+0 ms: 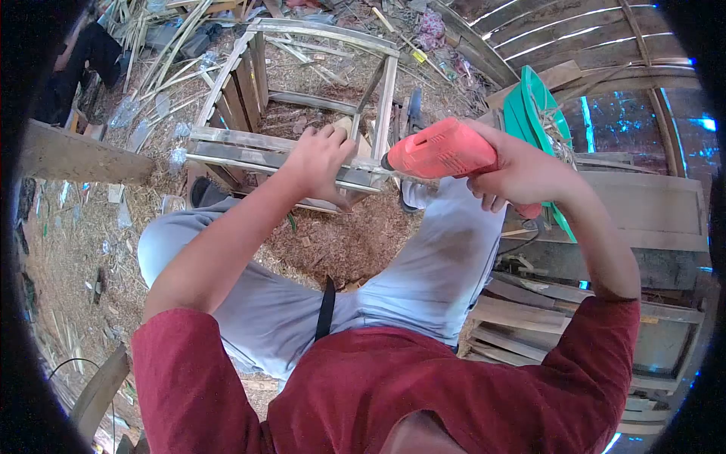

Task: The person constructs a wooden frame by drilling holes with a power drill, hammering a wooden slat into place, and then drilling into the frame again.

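My right hand [522,170] is wrapped round the handle of a red power drill [446,151]. The drill points left, its dark front end close to the right corner of a wooden frame [253,138]; I cannot tell whether a bit touches the wood. My left hand [321,159] grips the near rail of that frame, fingers over the top and thumb on the near side. The frame looks like a small piece of furniture with slats on its left side, and it stands on the ground between my legs. A small pale wood piece [344,125] shows by my left fingertips.
Wood shavings [325,250] and scraps cover the ground. A green basin [522,113] holding debris stands at the right, near stacked boards [522,314] and panels. A plank [87,151] juts in from the left. Thin wood strips [170,60] lie at the far left.
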A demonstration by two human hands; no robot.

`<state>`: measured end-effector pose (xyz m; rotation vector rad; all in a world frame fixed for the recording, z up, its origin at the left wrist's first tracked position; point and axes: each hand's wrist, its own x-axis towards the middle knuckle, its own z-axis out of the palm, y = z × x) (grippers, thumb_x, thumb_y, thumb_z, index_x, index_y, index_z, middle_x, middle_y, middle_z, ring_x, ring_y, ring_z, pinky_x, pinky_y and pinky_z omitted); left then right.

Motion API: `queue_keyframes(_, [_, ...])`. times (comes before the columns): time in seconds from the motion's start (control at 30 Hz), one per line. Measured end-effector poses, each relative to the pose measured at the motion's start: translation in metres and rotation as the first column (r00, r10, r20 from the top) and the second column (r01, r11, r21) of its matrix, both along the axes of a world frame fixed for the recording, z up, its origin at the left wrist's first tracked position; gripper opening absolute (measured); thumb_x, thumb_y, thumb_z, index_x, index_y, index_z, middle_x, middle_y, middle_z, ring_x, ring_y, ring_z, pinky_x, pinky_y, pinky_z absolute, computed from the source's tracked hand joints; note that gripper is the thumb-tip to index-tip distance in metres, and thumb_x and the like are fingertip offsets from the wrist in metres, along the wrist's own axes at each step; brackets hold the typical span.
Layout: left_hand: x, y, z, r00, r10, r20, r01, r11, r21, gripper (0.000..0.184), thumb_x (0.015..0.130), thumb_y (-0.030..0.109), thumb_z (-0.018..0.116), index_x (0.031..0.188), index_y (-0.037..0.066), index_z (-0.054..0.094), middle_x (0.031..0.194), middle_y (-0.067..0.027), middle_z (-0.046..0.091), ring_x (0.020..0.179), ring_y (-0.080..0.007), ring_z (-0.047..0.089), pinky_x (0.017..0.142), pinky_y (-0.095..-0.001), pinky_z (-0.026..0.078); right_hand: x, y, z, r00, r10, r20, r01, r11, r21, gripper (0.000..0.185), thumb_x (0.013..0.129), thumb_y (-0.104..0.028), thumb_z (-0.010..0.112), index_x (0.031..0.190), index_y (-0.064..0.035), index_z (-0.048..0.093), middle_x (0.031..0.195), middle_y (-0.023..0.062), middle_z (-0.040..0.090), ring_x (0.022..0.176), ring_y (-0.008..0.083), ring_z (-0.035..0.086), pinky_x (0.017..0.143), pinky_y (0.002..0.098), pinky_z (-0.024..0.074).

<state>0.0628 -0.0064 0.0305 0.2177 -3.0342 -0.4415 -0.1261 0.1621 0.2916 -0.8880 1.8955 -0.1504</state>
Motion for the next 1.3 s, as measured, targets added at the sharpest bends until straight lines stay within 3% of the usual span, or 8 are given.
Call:
queue_keyframes(0.13, [-0.001, 0.007, -0.010, 0.998, 0.054, -0.032, -0.055, 0.998, -0.007, 0.082, 0.056, 0.045, 0.094, 0.119, 0.005, 0.060, 0.121, -0.0181, 0.061, 0.119, -0.0381, 0.062, 0.090, -0.0467, 0.057, -0.009, -0.005, -0.001, 0.998, -0.022, 0.056, 0.021, 1.000, 0.010, 0.064, 0.084, 0.003, 0.064, 0.145, -0.0117, 0.050, 0.100, 0.0069, 0.066, 0.060, 0.0153, 0.063, 0.050, 0.0306, 0.0524])
queue_keyframes(0.23, [-0.003, 0.007, -0.015, 0.995, 0.093, -0.045, -0.089, 0.992, 0.086, 0.063, 0.059, 0.030, 0.090, 0.110, 0.006, 0.062, 0.109, -0.0190, 0.065, 0.106, -0.0390, 0.068, 0.084, -0.0487, 0.058, -0.013, -0.014, -0.001, 0.999, -0.028, 0.041, 0.025, 0.998, 0.060, 0.060, 0.083, 0.003, 0.064, 0.140, -0.0109, 0.052, 0.098, 0.0051, 0.065, 0.055, 0.0136, 0.060, 0.046, 0.0304, 0.0493])
queue_keyframes(0.33, [-0.003, 0.006, -0.014, 0.997, 0.069, -0.028, -0.067, 0.994, 0.083, 0.057, 0.059, 0.031, 0.089, 0.104, 0.007, 0.064, 0.092, -0.0151, 0.070, 0.084, -0.0364, 0.072, 0.082, -0.0476, 0.057, -0.016, -0.016, -0.005, 0.998, -0.055, 0.018, 0.055, 0.998, 0.037, 0.057, 0.083, 0.004, 0.065, 0.137, -0.0107, 0.053, 0.097, 0.0037, 0.065, 0.056, 0.0131, 0.059, 0.046, 0.0302, 0.0493])
queue_keyframes(0.43, [-0.005, 0.004, -0.011, 0.997, 0.064, 0.045, -0.069, 0.992, 0.110, 0.052, 0.060, 0.023, 0.087, 0.103, 0.006, 0.062, 0.094, -0.0169, 0.069, 0.088, -0.0379, 0.072, 0.078, -0.0496, 0.059, -0.013, -0.019, -0.005, 0.999, -0.045, -0.018, 0.046, 0.998, 0.031, 0.059, 0.083, 0.003, 0.066, 0.138, -0.0107, 0.053, 0.098, 0.0032, 0.066, 0.058, 0.0125, 0.059, 0.047, 0.0297, 0.0497])
queue_keyframes(1.03, [-0.009, 0.000, -0.025, 0.996, 0.082, -0.016, -0.080, 0.991, 0.110, 0.038, 0.064, 0.021, 0.085, 0.094, 0.009, 0.066, 0.092, -0.0138, 0.071, 0.085, -0.0349, 0.072, 0.075, -0.0469, 0.059, 0.002, -0.031, -0.003, 0.990, 0.035, -0.140, -0.028, 0.998, 0.051, 0.054, 0.087, 0.000, 0.063, 0.139, -0.0116, 0.054, 0.093, 0.0026, 0.065, 0.061, 0.0124, 0.060, 0.053, 0.0300, 0.0514])
queue_keyframes(1.3, [-0.010, 0.001, -0.023, 0.997, 0.069, 0.040, -0.072, 0.994, 0.083, 0.043, 0.062, 0.025, 0.086, 0.097, 0.009, 0.068, 0.093, -0.0133, 0.072, 0.087, -0.0334, 0.073, 0.076, -0.0456, 0.060, 0.000, -0.027, -0.007, 0.993, 0.050, -0.106, -0.048, 0.999, 0.022, 0.055, 0.088, 0.001, 0.061, 0.140, -0.0137, 0.054, 0.087, 0.0020, 0.062, 0.059, 0.0125, 0.058, 0.042, 0.0306, 0.0448])
